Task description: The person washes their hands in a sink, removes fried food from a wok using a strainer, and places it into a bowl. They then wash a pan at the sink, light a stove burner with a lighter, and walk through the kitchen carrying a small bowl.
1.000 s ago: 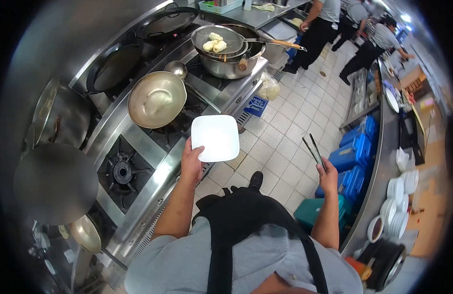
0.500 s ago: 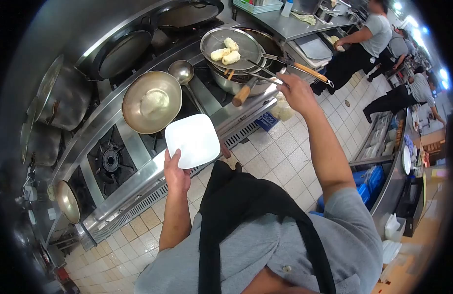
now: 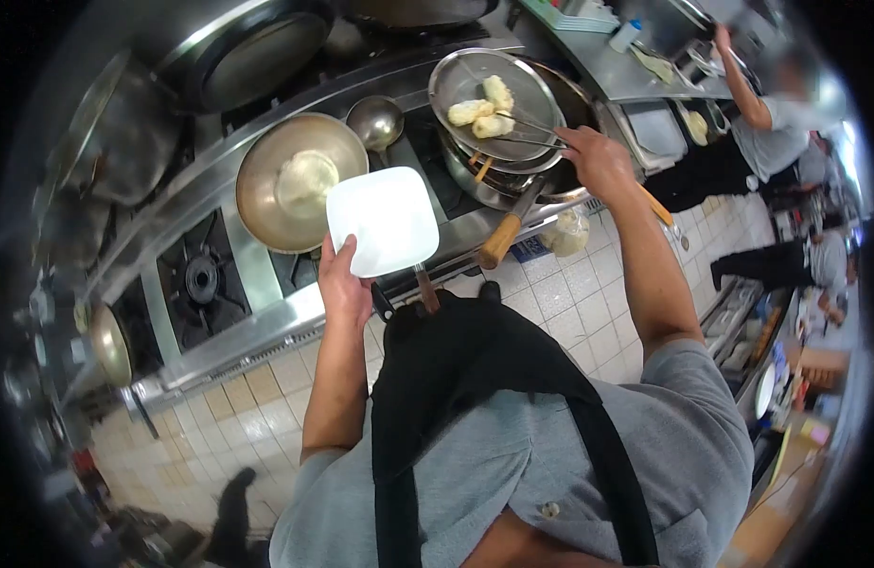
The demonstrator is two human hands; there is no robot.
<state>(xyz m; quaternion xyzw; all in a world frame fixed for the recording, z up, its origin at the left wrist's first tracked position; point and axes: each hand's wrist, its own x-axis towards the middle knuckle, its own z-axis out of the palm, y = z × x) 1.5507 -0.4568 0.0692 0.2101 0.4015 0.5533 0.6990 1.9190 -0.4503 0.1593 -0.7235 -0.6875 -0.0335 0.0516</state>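
My left hand (image 3: 344,284) grips the near edge of a white square plate (image 3: 382,218), thumb on top; nothing lies on the plate. My right hand (image 3: 598,163) is closed on thin metal tongs (image 3: 536,128). Their tips reach the pale battered rolls (image 3: 494,124), three pieces in a round mesh strainer (image 3: 452,83). That strainer rests over a large pot (image 3: 475,185) on the stove. Whether the tongs pinch a roll is hard to tell. Beyond the plate sit a metal pan (image 3: 257,180) and a ladle (image 3: 375,123).
A wooden handle (image 3: 501,242) juts from the pot toward me. A bare burner (image 3: 202,279) is at left, with a small pan (image 3: 110,343) past it. Co-workers, one in a grey shirt (image 3: 776,142), stand at right beside a steel counter (image 3: 598,71).
The tong tips have come right up to the rolls, and my right hand is over the strainer's rim. The plate has risen slightly in view. My view has shifted, and a co-worker's arm is raised.
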